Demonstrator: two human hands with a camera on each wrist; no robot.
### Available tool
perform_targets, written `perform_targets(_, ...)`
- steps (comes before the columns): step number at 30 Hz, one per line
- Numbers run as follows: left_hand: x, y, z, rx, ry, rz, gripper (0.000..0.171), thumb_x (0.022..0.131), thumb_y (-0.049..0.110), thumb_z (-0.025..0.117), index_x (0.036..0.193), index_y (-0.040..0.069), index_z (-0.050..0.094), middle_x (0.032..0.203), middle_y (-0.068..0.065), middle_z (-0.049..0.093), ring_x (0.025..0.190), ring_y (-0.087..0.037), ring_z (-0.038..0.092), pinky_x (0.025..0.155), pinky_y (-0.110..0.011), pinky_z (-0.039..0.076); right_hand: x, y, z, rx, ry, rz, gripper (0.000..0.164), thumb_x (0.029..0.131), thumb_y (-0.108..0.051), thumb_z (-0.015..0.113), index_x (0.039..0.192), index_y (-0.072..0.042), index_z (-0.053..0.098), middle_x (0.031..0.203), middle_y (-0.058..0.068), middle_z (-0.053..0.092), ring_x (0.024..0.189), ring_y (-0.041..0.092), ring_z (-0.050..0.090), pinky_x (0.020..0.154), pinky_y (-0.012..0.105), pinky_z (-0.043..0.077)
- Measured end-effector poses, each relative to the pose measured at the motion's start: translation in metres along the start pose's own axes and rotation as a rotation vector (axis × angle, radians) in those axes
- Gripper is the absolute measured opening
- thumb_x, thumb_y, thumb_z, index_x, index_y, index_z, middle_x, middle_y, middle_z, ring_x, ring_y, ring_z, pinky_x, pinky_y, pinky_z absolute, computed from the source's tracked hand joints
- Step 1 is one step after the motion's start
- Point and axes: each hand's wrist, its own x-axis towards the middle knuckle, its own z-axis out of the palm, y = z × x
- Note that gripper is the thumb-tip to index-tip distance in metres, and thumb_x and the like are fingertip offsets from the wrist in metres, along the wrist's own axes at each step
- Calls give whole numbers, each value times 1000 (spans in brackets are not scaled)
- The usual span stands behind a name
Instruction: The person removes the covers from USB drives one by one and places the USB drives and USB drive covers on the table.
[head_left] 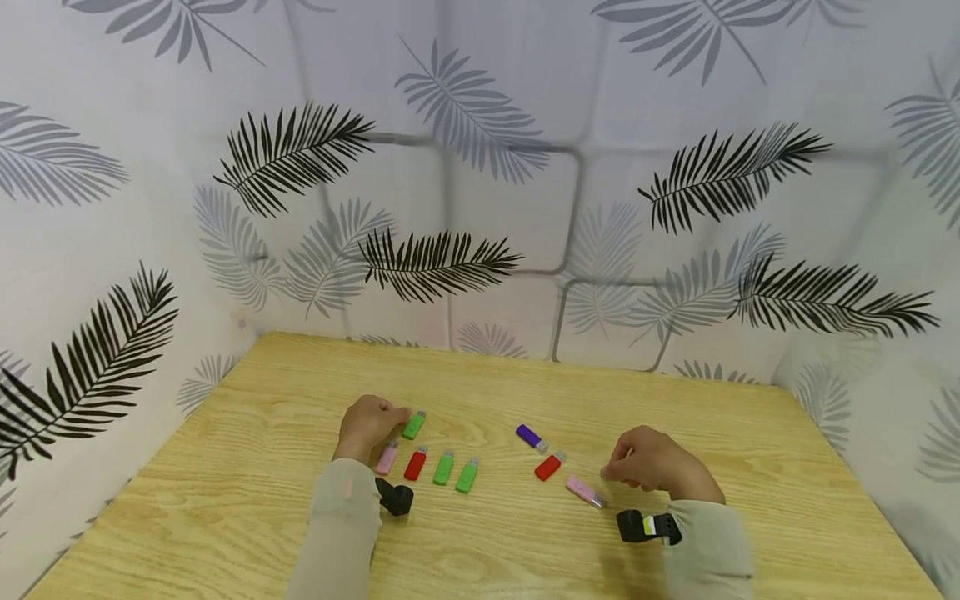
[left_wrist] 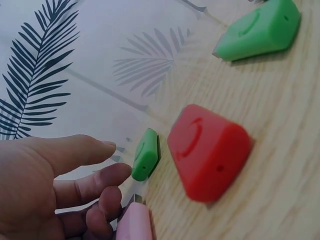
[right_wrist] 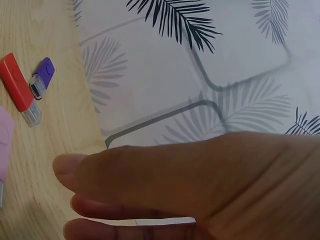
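My left hand [head_left: 367, 427] is at the far end of the left group of USB sticks, nearest a green USB stick [head_left: 414, 425]. In the left wrist view its thumb and forefinger stand apart, the fingertip close to that green stick [left_wrist: 145, 156]; whether they touch I cannot tell. Beneath the hand lies a pink USB stick [head_left: 387, 458], beside a red one [head_left: 416, 463]. My right hand [head_left: 651, 460] hovers with loosely bent fingers and nothing in them, just right of another pink USB stick [head_left: 583, 490]. The right wrist view shows the thumb apart from the fingers.
Two more green USB sticks, one [head_left: 443, 468] beside the other [head_left: 467, 476], continue the left row. Toward the right lie a purple USB stick [head_left: 530, 437] and a red one [head_left: 550, 467]. A leaf-patterned curtain [head_left: 480, 308] borders the wooden table [head_left: 225, 500] at the back and sides.
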Motion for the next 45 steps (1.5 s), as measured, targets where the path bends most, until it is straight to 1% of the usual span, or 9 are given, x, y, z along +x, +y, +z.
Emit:
perform_targets(6,-1,-1,-4,-41,-25,17,33,93,31,62,75,4,67,69,-4,61,62,-18,49,56,-29,40,4,-3,8,-52,-3,25,13,77,-9,75,73,-4,63,58,2,54,50,12,42,47,23,36)
perform_targets(10,-2,1,-7,-84,-43,21,30,94,30,61,84,2,68,80,-8,65,68,-20,52,60,-31,42,5,-4,12,-94,-22,43,14,76,-10,76,69,-4,65,58,0,54,51,12,44,47,23,36)
perform_targets(15,-7,13,-14,-136,-44,58,30,95,30,60,93,1,69,96,-13,66,79,-25,54,65,-34,44,7,-5,16,-93,-47,30,22,73,-7,78,58,-5,62,50,-4,42,45,9,33,43,21,27)
perform_targets(18,-10,22,-19,-138,-39,95,30,95,31,60,93,2,68,94,-11,64,75,-23,51,63,-33,41,8,-4,19,-116,-47,31,25,70,-9,80,55,-6,61,48,-6,38,44,7,30,42,20,24)
perform_targets(23,-16,38,-27,-111,-39,159,27,95,34,60,88,9,66,81,-6,58,65,-18,43,60,-32,37,8,-5,23,-123,-58,47,23,68,-6,78,52,-7,61,46,-7,39,41,5,31,39,18,25)
perform_targets(29,-32,60,-32,-125,-59,230,25,94,36,61,89,12,66,86,-4,60,71,-19,46,62,-32,39,7,-6,26,-104,-76,31,26,66,1,73,49,-10,56,43,-8,39,38,4,30,38,17,25)
perform_targets(35,-46,81,-28,-112,-82,335,19,94,32,63,90,14,67,81,-1,58,68,-18,45,61,-31,38,9,-7,28,-75,-101,-6,37,64,4,70,44,-14,45,40,-9,34,35,1,26,37,16,22)
perform_targets(39,-53,92,-26,-97,-93,366,18,93,33,63,91,15,68,86,1,62,72,-17,48,63,-31,41,10,-8,28,-59,-110,-6,44,64,6,69,42,-16,38,39,-10,30,33,0,22,35,15,18)
perform_targets(45,-58,98,-21,-79,-103,394,19,93,32,64,88,15,68,81,0,59,70,-17,46,61,-30,40,11,-7,29,-92,-103,-17,39,67,1,72,47,-15,43,43,-9,33,38,3,25,38,16,21)
